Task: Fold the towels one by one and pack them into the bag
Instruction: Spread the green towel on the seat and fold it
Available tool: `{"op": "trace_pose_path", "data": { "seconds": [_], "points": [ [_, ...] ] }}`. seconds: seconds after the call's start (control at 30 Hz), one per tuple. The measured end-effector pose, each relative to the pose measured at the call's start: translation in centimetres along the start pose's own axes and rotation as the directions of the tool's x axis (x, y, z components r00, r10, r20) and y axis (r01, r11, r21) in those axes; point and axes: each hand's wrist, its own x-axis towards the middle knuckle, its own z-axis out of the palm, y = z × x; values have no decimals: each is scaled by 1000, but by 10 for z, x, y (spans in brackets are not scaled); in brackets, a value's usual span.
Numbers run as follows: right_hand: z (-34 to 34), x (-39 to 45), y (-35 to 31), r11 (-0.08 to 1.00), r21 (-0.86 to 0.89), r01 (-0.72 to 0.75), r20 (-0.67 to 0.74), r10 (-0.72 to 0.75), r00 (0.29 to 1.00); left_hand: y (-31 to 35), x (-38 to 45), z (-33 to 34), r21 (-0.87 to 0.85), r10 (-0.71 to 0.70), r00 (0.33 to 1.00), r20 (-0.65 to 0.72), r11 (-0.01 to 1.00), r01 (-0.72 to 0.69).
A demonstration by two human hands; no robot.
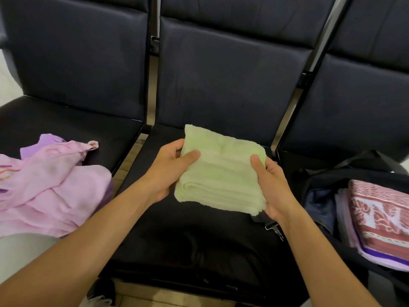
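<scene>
A folded light green towel [221,171] is held above the middle black seat [199,240]. My left hand [168,171] grips its left edge, thumb on top. My right hand [272,187] grips its right edge, thumb on top as well. An open dark bag [321,182] sits on the right seat, holding a folded red-and-white patterned towel [380,218] on top of a lilac one. A loose heap of pink and purple towels [51,182] lies on the left seat.
Three black padded seats with backrests [221,74] stand in a row, with narrow gaps between them. A bag strap with a metal clip [274,229] lies on the middle seat near my right wrist. Tiled floor shows below.
</scene>
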Motion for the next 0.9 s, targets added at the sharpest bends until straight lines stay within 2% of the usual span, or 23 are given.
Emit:
{"op": "trace_pose_path", "data": {
  "seconds": [0.17, 0.4, 0.63, 0.9],
  "points": [
    [-4, 1, 1, 998, -55, 38, -4, -39, 999, -3, 0, 2, -33, -43, 998, 52, 998, 45],
    [-14, 0, -3, 997, -52, -51, 45, 53, 998, -5, 0, 6, -80, -113, 988, 110, 989, 122],
    [-37, -10, 5, 984, -168, 60, -5, -62, 998, -12, -6, 25, -42, -113, 983, 146, 992, 120],
    [-85, -35, 8, 968, -216, 124, -19, -132, 991, -19, -27, 65, 39, -79, 974, 214, 997, 72]
  ]
}}
